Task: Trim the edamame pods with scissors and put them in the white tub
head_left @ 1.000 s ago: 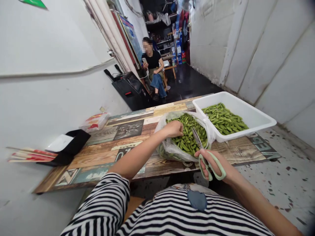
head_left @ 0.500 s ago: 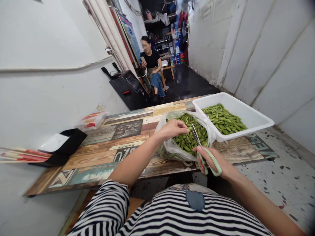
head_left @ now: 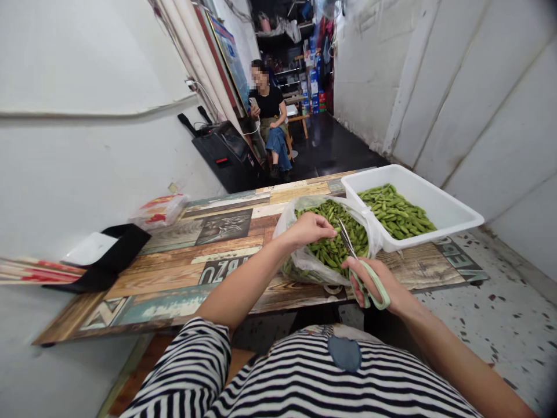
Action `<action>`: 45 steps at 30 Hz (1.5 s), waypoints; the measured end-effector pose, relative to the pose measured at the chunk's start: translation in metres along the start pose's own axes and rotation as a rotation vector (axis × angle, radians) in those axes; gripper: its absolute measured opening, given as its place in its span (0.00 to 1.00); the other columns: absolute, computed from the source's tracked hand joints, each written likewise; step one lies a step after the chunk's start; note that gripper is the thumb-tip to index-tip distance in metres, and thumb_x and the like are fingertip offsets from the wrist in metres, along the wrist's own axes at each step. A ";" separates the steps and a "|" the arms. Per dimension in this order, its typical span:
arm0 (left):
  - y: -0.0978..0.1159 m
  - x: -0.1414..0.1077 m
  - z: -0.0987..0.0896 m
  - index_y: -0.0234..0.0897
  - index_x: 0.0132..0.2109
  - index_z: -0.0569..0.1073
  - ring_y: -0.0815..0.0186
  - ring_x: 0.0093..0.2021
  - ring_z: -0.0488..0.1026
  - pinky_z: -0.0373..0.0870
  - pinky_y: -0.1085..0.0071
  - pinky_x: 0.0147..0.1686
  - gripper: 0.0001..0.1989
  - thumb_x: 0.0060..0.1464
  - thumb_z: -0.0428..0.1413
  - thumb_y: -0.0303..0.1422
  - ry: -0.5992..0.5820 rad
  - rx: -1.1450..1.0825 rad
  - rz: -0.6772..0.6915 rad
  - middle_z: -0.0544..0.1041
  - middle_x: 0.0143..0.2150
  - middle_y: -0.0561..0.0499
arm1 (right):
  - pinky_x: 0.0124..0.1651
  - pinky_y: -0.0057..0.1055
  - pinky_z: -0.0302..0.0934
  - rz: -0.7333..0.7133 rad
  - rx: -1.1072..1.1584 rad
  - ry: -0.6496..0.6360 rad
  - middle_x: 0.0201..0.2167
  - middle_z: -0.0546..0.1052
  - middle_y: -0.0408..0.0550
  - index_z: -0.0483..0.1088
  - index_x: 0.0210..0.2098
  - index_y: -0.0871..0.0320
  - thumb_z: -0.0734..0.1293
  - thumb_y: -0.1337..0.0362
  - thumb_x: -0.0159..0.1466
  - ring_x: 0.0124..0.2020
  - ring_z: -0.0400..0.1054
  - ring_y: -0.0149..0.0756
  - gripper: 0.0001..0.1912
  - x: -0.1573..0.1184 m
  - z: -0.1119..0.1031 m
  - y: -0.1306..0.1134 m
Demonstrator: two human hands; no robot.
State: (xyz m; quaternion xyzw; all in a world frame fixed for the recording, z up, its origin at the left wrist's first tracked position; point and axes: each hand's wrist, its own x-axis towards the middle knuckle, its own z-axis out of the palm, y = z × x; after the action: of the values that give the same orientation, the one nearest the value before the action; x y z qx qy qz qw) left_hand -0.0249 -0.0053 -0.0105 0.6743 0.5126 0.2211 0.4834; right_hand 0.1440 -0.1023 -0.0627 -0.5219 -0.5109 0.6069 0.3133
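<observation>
My left hand (head_left: 311,227) is over a clear plastic bag (head_left: 375,233) full of green edamame pods (head_left: 328,251). Its thumb and fingertips pinch a pod, mostly hidden by the fingers. In my right hand (head_left: 383,278) are scissors (head_left: 382,293) with pale green handles, the fingers through the loops. The scissor blades are parted and point up and left, with their tips close beside the left fingertips. Right of the bag stands a white plastic tray (head_left: 456,216) with more edamame pods (head_left: 398,213) heaped toward its left side.
Everything stands on a wood-patterned table (head_left: 226,232). At its left end are a black holder (head_left: 126,247) with chopsticks (head_left: 43,271) and a red-and-white plastic packet (head_left: 161,210). Beyond the table, a person (head_left: 272,110) sits with a phone beside a black machine (head_left: 228,154).
The view has shifted slightly. Both hands keep nearly the same place over the bag, and the scissor blades still stand parted near the left fingertips.
</observation>
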 end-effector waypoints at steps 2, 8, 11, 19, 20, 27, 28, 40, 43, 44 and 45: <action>-0.004 0.002 -0.001 0.30 0.28 0.76 0.77 0.20 0.60 0.54 0.79 0.19 0.08 0.42 0.61 0.33 0.015 0.003 0.008 0.72 0.23 0.53 | 0.11 0.23 0.54 0.018 0.007 0.032 0.11 0.63 0.36 0.62 0.26 0.57 0.60 0.41 0.57 0.09 0.57 0.26 0.24 0.002 0.001 0.000; -0.016 0.009 -0.004 0.32 0.30 0.70 0.77 0.17 0.62 0.56 0.80 0.17 0.05 0.46 0.59 0.28 -0.011 -0.321 -0.056 0.68 0.19 0.56 | 0.12 0.23 0.55 0.061 0.070 -0.008 0.13 0.63 0.35 0.63 0.32 0.58 0.61 0.40 0.56 0.10 0.58 0.26 0.25 -0.002 0.002 -0.005; -0.015 0.007 -0.003 0.31 0.29 0.66 0.74 0.21 0.70 0.67 0.77 0.23 0.05 0.48 0.57 0.24 -0.009 -0.486 -0.091 0.73 0.22 0.52 | 0.17 0.26 0.60 0.061 0.180 -0.114 0.16 0.66 0.36 0.62 0.35 0.58 0.58 0.40 0.58 0.13 0.62 0.28 0.25 -0.006 0.001 -0.005; -0.007 -0.003 0.008 0.27 0.29 0.68 0.70 0.22 0.74 0.71 0.75 0.24 0.07 0.50 0.59 0.26 -0.023 -0.506 -0.071 0.75 0.23 0.48 | 0.20 0.26 0.58 -0.007 0.069 -0.083 0.16 0.67 0.38 0.62 0.36 0.59 0.57 0.39 0.58 0.15 0.64 0.30 0.28 -0.006 0.005 -0.010; -0.006 -0.005 0.010 0.28 0.29 0.68 0.70 0.22 0.74 0.71 0.75 0.24 0.08 0.49 0.59 0.27 -0.038 -0.494 -0.070 0.75 0.23 0.49 | 0.19 0.26 0.58 -0.014 0.065 -0.074 0.15 0.67 0.38 0.62 0.36 0.59 0.57 0.38 0.57 0.15 0.64 0.30 0.28 -0.006 0.006 -0.012; -0.003 -0.006 0.001 0.30 0.30 0.67 0.71 0.22 0.73 0.69 0.75 0.23 0.08 0.47 0.61 0.26 0.002 -0.539 -0.077 0.73 0.22 0.50 | 0.10 0.24 0.52 0.104 0.091 0.039 0.11 0.61 0.34 0.63 0.32 0.57 0.61 0.41 0.57 0.08 0.55 0.26 0.23 -0.003 0.008 -0.011; -0.003 -0.003 -0.004 0.31 0.31 0.67 0.72 0.21 0.71 0.68 0.77 0.23 0.07 0.47 0.60 0.25 0.038 -0.593 -0.064 0.73 0.22 0.52 | 0.11 0.24 0.53 0.092 0.111 0.035 0.11 0.61 0.34 0.63 0.32 0.57 0.61 0.42 0.57 0.08 0.56 0.26 0.23 -0.003 0.006 -0.009; -0.027 0.024 -0.012 0.33 0.30 0.72 0.77 0.19 0.58 0.54 0.80 0.20 0.07 0.43 0.61 0.32 0.049 -0.297 -0.058 0.67 0.21 0.55 | 0.20 0.29 0.60 0.031 0.249 -0.056 0.19 0.68 0.39 0.63 0.40 0.59 0.57 0.42 0.61 0.16 0.64 0.30 0.25 -0.009 -0.008 0.003; -0.032 0.026 -0.008 0.35 0.31 0.78 0.72 0.24 0.64 0.59 0.76 0.28 0.07 0.38 0.63 0.28 0.032 0.292 0.100 0.71 0.22 0.54 | 0.21 0.27 0.59 0.012 0.220 -0.051 0.19 0.68 0.39 0.63 0.40 0.59 0.56 0.42 0.61 0.16 0.65 0.30 0.25 -0.009 -0.008 0.004; -0.033 0.027 -0.008 0.36 0.30 0.78 0.71 0.26 0.66 0.60 0.75 0.30 0.07 0.37 0.62 0.26 0.024 0.416 0.137 0.73 0.24 0.54 | 0.21 0.27 0.59 0.011 0.220 -0.052 0.19 0.68 0.39 0.63 0.40 0.58 0.56 0.42 0.61 0.16 0.65 0.30 0.25 -0.009 -0.008 0.004; -0.034 0.029 -0.008 0.36 0.30 0.79 0.70 0.27 0.67 0.61 0.75 0.32 0.07 0.38 0.62 0.26 0.012 0.492 0.167 0.74 0.25 0.53 | 0.20 0.27 0.58 0.012 0.221 -0.053 0.19 0.68 0.39 0.63 0.40 0.58 0.56 0.42 0.61 0.16 0.64 0.30 0.25 -0.009 -0.008 0.005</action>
State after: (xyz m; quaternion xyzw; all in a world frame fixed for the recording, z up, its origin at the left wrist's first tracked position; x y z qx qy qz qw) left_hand -0.0363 0.0243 -0.0424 0.8103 0.4961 0.1331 0.2820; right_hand 0.1546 -0.1100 -0.0638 -0.4710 -0.4461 0.6748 0.3518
